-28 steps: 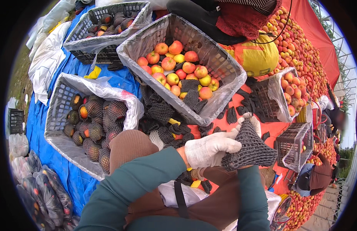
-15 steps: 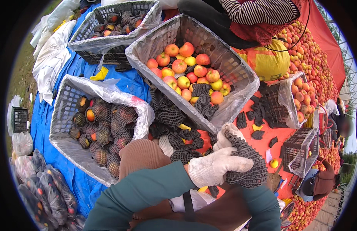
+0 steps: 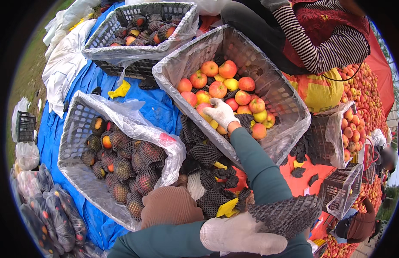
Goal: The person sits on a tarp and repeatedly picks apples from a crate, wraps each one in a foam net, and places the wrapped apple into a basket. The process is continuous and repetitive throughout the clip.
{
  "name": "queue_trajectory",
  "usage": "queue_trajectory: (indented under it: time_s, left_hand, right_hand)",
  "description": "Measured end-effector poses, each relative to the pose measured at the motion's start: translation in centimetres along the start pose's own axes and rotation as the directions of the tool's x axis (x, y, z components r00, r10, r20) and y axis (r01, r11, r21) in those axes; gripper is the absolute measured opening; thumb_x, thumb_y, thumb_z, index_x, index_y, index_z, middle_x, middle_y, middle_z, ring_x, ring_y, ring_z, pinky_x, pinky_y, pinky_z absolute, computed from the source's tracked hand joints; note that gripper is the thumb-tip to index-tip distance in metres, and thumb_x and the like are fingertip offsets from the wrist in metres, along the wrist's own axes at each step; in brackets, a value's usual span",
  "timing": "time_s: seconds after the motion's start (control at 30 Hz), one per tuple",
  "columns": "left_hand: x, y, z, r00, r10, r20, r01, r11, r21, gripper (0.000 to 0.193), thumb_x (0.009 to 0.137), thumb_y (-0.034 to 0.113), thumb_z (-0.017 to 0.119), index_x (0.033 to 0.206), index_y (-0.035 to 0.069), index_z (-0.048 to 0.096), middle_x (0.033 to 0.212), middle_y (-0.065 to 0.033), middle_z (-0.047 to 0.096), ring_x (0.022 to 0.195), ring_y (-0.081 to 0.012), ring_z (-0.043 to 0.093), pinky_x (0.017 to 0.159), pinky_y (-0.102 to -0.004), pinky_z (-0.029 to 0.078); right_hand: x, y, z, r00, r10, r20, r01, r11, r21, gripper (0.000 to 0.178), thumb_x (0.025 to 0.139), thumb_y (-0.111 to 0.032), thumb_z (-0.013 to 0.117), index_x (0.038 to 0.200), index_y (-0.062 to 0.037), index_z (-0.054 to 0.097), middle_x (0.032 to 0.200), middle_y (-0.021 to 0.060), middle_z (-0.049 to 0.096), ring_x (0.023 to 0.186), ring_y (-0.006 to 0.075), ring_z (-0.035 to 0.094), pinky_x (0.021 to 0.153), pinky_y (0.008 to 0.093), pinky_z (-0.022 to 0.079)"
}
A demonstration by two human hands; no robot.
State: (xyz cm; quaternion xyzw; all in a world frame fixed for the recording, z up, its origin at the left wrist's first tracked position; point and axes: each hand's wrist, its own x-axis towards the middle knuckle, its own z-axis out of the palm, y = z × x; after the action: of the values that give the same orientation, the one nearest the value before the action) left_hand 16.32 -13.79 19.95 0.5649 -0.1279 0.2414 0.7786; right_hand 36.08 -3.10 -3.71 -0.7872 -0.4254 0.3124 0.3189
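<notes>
Low in front of me, my left hand point(image 3: 243, 234) in a white knitted glove is closed around a black foam net sleeve point(image 3: 290, 215), which sticks out to the right. Whether anything is inside the sleeve cannot be seen. My right hand point(image 3: 222, 114), gloved the same way, reaches into a lined crate point(image 3: 290, 112) of loose red and yellow apples. Its fingers curl over an orange-red apple point(image 3: 202, 111) at the crate's near left side. On the left, another lined crate point(image 3: 64, 148) holds netted apples point(image 3: 122, 167).
Loose black nets point(image 3: 206, 155) lie between the crates. A third crate point(image 3: 118, 53) of netted apples stands at the far left. Across from me sits a person in striped sleeves point(image 3: 298, 41); beside them is a yellow sack point(image 3: 324, 91). Someone in a brown knit hat point(image 3: 171, 206) is close below.
My right hand has left the net sleeve and moved forward into the crate of loose apples. My left hand has come lower and nearer, keeping the sleeve.
</notes>
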Motion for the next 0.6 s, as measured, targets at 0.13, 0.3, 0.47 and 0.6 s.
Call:
queue_trajectory:
  time_s: [0.13, 0.3, 0.47, 0.6]
  left_hand:
    - [-0.4, 0.2, -0.9, 0.974, -0.222, 0.053, 0.228, 0.924, -0.309, 0.051, 0.082, 0.012, 0.065, 0.127, 0.002, 0.043, 0.117, -0.0114, 0.055, 0.098, -0.015, 0.055, 0.081, -0.0278, 0.046]
    - [0.7, 1.5, -1.9, 0.64, -0.7, 0.316, 0.711, 0.385, -0.589, 0.04, 0.085, 0.014, 0.059, 0.121, 0.002, 0.047, 0.11, -0.0105, 0.058, 0.093, -0.0129, 0.056, 0.079, -0.0266, 0.046]
    - [0.6, 0.8, -1.9, 0.743, -0.635, -0.211, 0.533, 0.752, -0.389, 0.034, 0.086, 0.011, 0.052, 0.118, 0.001, 0.052, 0.108, -0.0104, 0.059, 0.081, -0.0198, 0.055, 0.073, -0.032, 0.044]
    - [0.7, 0.5, -2.6, 0.896, 0.03, -0.442, 0.309, 0.673, 0.672, 0.034, 0.083, 0.001, 0.047, 0.116, 0.0, 0.054, 0.103, -0.0182, 0.061, 0.082, -0.0294, 0.06, 0.075, -0.0335, 0.048]
  right_hand:
    - [1.9, -1.6, 3.9, 0.984, 0.108, 0.143, -0.063, 0.957, -0.283, 0.068, 0.067, -0.043, 0.063, 0.121, -0.0034, 0.049, 0.117, 0.0255, 0.052, 0.108, 0.0369, 0.052, 0.092, 0.0386, 0.041]
    - [0.1, 0.0, 1.1, 0.976, 0.118, 0.184, -0.213, 0.693, 0.689, 0.059, 0.075, -0.037, 0.062, 0.121, -0.0031, 0.046, 0.119, 0.0189, 0.051, 0.108, 0.0312, 0.053, 0.088, 0.0421, 0.046]
    - [-6.9, -3.8, -7.6, 0.991, -0.038, 0.125, -0.129, -0.147, 0.981, 0.063, 0.079, -0.044, 0.06, 0.125, -0.0056, 0.04, 0.124, 0.018, 0.045, 0.109, 0.0367, 0.05, 0.082, 0.0485, 0.05]
    - [-15.9, -9.0, -15.0, 0.991, -0.083, -0.101, 0.085, -0.181, 0.98, 0.068, 0.077, -0.043, 0.062, 0.127, -0.0059, 0.036, 0.127, 0.0181, 0.042, 0.114, 0.0398, 0.045, 0.09, 0.0529, 0.044]
